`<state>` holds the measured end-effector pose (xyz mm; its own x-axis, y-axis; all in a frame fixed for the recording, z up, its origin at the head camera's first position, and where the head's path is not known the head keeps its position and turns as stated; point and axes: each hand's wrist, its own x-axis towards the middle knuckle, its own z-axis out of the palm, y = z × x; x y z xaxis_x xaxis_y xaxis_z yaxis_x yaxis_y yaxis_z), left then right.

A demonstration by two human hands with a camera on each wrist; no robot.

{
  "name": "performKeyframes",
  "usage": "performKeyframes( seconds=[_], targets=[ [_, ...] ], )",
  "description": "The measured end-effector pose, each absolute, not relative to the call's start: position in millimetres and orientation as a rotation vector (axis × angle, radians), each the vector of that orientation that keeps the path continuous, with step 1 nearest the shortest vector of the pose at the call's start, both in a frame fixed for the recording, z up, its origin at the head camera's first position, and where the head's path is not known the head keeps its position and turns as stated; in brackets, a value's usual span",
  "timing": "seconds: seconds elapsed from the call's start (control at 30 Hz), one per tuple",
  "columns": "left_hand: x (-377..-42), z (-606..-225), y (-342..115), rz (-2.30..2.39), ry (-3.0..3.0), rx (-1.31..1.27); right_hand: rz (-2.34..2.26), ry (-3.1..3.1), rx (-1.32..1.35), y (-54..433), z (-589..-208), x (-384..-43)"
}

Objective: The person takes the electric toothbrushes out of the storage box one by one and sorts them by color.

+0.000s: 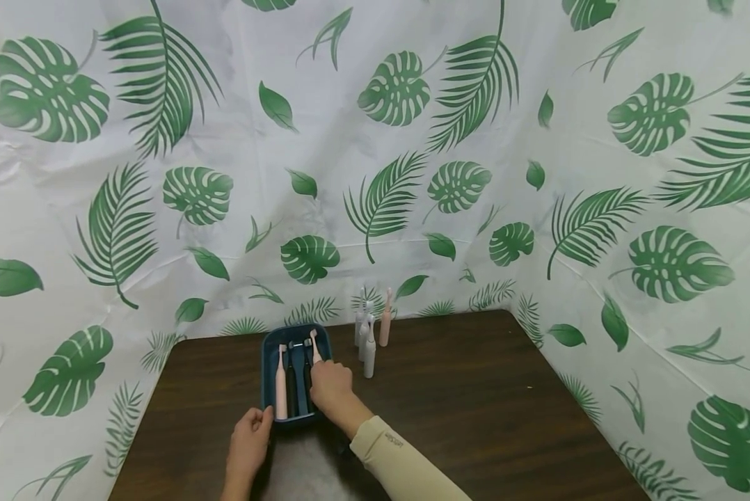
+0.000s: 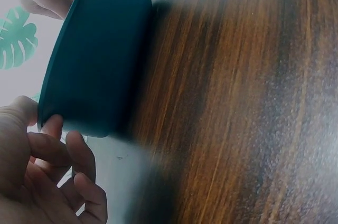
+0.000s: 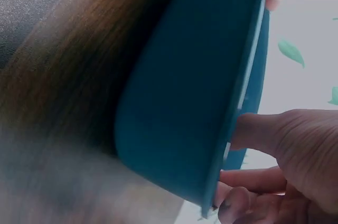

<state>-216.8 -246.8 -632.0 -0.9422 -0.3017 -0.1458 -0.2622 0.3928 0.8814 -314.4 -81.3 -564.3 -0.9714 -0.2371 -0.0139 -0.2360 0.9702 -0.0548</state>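
Note:
A dark blue bin (image 1: 296, 332) stands toward the left of the table, holding several electric toothbrushes. Inside it lie a pink toothbrush (image 1: 281, 390) on the left, black toothbrushes (image 1: 291, 391) in the middle and another pink toothbrush (image 1: 315, 348) on the right, its lower part hidden by my right hand. My left hand (image 1: 250, 440) pinches the near left corner at the rim, thumb over it and fingertips against the outer wall. At the right side, my right hand (image 1: 334, 390) grips the rim, thumb inside and fingers outside in the right wrist view.
Right of the bin, several white toothbrushes (image 1: 370, 358) and a pink toothbrush (image 1: 385, 328) stand upright on the dark wooden table (image 1: 475, 403). A white leaf-patterned cloth (image 1: 362, 216) hangs behind the table and along its right side.

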Motion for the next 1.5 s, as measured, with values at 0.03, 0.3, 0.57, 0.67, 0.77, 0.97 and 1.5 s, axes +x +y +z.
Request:
performKeyframes(
  seconds=[0.03, 0.3, 0.57, 0.67, 0.77, 0.97, 1.5],
  targets=[
    [-216.8, -632.0, -246.5, -1.626, -2.594, 0.525, -0.069, 3.095, -0.369, -81.8, -565.3, -314.6],
    [-216.6, -628.3, -243.4, -1.627, -2.583, 0.517, 0.010, 3.126, -0.352, -82.8, -569.5, -314.9],
    [-216.3, -627.2, -241.7, -1.626, -2.593, 0.516, 0.037, 3.147, -0.350, -83.7, -572.2, -314.5],
    [-216.2, -626.1, -242.1, -1.616, -2.584, 0.513, 0.007, 3.147, -0.352, -84.9, -573.3, -315.7],
    [-216.1, -624.2, -242.2, -1.611, -2.583, 0.518, -0.019, 3.127, -0.337, -87.0, -572.9, -318.5],
    [-217.4, -625.8, -242.1, -1.609, -2.593, 0.519, -0.044, 3.056, -0.319, -90.6, -574.1, -319.2],
    [-213.5, -628.4, -240.6, -1.570, -2.600, 0.533, -0.255, 3.041, -0.322, -86.9, -566.1, -312.4]
  ],
)
